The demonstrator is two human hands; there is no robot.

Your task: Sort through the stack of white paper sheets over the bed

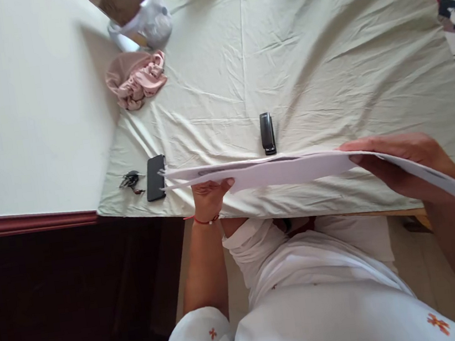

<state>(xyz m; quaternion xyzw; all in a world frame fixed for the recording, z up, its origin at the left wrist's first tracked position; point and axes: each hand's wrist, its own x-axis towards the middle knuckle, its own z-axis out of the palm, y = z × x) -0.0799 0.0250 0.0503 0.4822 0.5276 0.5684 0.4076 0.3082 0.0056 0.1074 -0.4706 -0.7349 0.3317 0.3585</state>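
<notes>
Several white paper sheets [286,170] are held edge-on between my two hands, just above the near edge of the cloth-covered table. My left hand [210,198] grips their lower side, thumb on the near face, with the fingers mostly hidden behind the paper. At the other end my right hand [410,160] is closed on the sheets, which bend down toward my wrist. The sheets spread slightly apart at their left ends. A black stapler [267,133] lies on the cloth just beyond the paper, touched by neither hand.
A dark phone [156,177] and a bunch of keys [130,179] lie left of the paper. Farther back are a crumpled pink cloth [136,79] and a clear plastic container [147,24] with a brown box. A white wall [22,108] borders the table's left side.
</notes>
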